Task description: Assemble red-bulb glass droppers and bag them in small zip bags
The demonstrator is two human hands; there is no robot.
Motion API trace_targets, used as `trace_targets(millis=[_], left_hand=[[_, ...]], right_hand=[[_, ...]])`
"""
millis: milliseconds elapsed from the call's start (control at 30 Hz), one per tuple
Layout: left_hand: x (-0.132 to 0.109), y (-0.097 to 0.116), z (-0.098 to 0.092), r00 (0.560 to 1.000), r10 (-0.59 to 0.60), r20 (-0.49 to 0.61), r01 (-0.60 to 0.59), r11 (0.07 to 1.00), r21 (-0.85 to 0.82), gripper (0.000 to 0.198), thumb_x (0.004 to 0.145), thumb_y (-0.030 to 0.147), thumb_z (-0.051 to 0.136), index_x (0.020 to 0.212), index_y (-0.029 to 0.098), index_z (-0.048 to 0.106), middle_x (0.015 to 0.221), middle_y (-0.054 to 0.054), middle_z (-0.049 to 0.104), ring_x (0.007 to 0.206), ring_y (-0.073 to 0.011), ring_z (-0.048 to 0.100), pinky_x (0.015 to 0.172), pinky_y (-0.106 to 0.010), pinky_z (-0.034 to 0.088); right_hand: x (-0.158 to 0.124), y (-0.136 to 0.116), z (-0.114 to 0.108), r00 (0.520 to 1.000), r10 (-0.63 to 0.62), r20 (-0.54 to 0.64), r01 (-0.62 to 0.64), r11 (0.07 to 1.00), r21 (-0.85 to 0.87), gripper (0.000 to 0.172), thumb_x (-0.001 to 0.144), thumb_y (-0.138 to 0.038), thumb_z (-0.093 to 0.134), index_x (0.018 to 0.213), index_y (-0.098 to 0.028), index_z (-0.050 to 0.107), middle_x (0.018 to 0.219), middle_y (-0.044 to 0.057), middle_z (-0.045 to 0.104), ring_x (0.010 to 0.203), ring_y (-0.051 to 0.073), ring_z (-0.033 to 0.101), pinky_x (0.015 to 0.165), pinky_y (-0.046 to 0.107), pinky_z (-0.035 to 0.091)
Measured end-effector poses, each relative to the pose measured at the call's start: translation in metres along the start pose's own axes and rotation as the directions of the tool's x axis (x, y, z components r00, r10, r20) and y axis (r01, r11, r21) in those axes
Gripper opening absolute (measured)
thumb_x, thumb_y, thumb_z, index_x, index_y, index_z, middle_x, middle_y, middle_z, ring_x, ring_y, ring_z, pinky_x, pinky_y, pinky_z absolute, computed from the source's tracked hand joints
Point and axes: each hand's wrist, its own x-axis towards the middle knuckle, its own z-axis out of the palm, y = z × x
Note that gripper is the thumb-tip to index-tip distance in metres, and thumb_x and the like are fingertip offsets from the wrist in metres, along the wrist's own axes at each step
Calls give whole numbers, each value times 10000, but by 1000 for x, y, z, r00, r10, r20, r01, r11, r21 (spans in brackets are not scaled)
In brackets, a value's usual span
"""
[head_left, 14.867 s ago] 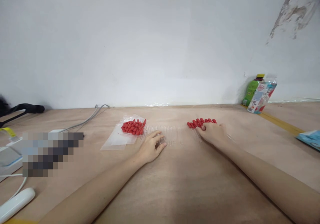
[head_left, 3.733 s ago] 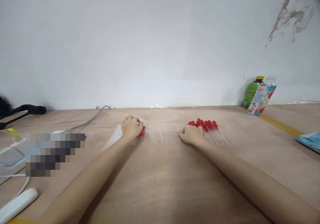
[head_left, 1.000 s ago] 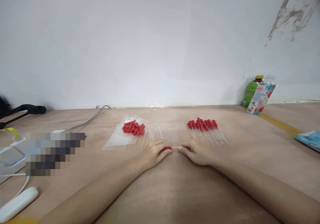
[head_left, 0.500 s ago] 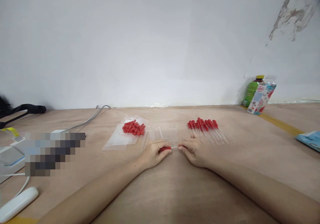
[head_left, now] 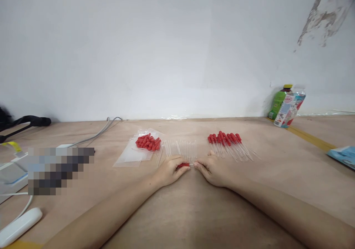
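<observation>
Pinched in my left hand point(head_left: 172, 170) is a red rubber dropper bulb point(head_left: 184, 165). My right hand point(head_left: 213, 169) grips a thin clear dropper tube point(head_left: 191, 164), whose short visible stretch meets the bulb's open end; my fingers hide the rest. Just beyond my hands lies a row of loose clear tubes point(head_left: 183, 148). To their left, a heap of red bulbs point(head_left: 148, 142) rests on a clear plastic bag point(head_left: 128, 157). Behind my right hand, assembled droppers point(head_left: 227, 138) lie side by side, red bulbs toward the wall and tubes toward me.
A green bottle with a yellow cap point(head_left: 277, 103) and a clear labelled bottle point(head_left: 290, 110) stand by the wall at right. A blue packet point(head_left: 344, 156) lies at the right edge. At left are a white power strip point(head_left: 13, 173), a grey cable point(head_left: 97, 133) and a white rounded device point(head_left: 20, 226).
My right hand has moved slightly left, closer to my left hand, so less tube shows between them. My left hand keeps its hold on the bulb.
</observation>
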Motion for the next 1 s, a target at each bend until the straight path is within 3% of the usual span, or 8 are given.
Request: trace_targets(millis=[200,300,367,467,533,600,867,1000], left_hand=[[0,-1,-5,997,-35,-71,37,999,18,234,799,283,525,1009,180,540,892,-41,585,809,-148,546,718,-258,439],[-2,-2,-7,985,-69,-157,78,996,51,392,767,274,564,1133,195,449,1010,-63,535,919,-176,513,779,-294,435],[-2,-2,-7,987,-72,-144,82,995,58,359,775,246,547,1118,200,453,1009,-61,521,914,-172,507,776,-292,436],[-2,0,-7,996,-40,-86,45,997,57,266,787,211,517,1053,202,498,988,-53,517,902,-163,504,786,-287,428],[-2,0,-7,997,-27,-66,31,998,58,219,790,205,507,1008,196,521,962,-51,517,877,-157,506,769,-279,429],[-2,0,-7,998,-37,-53,41,997,62,185,791,212,504,972,189,538,945,-52,516,844,-151,509,727,-263,436],[-2,-3,-5,997,-70,-23,71,996,56,157,795,230,495,929,190,565,920,-44,519,755,-132,508,672,-248,436],[-1,-2,-6,996,-84,-13,84,995,53,161,795,234,492,933,184,558,914,-48,524,725,-130,508,651,-248,439]], right_hand=[[1,-2,-25,996,-40,74,45,997,-68,243,837,-257,406,737,-202,620,760,20,631,751,147,528,711,286,263],[4,12,-38,990,129,60,-125,990,-61,226,800,-257,438,716,-204,641,712,22,636,689,149,537,663,267,289],[8,27,-46,943,333,1,-332,941,-57,275,797,-293,417,661,-194,634,641,23,623,609,147,533,590,250,295],[14,49,-50,812,565,-143,-581,806,-115,365,794,-358,385,546,-187,590,561,29,592,577,164,529,577,264,290],[17,59,-48,738,638,-219,-673,719,-175,383,783,-370,384,502,-183,563,543,37,582,588,178,531,609,289,286],[18,65,-42,707,660,-253,-707,669,-229,383,782,-364,375,506,-177,562,565,52,587,619,191,538,650,318,277],[12,77,-28,710,666,-229,-701,640,-313,363,770,-364,373,541,-161,567,613,67,596,639,193,538,698,344,267],[18,62,-24,784,572,-240,-620,713,-327,361,787,-361,354,580,-170,580,625,54,609,639,181,540,745,361,248]])
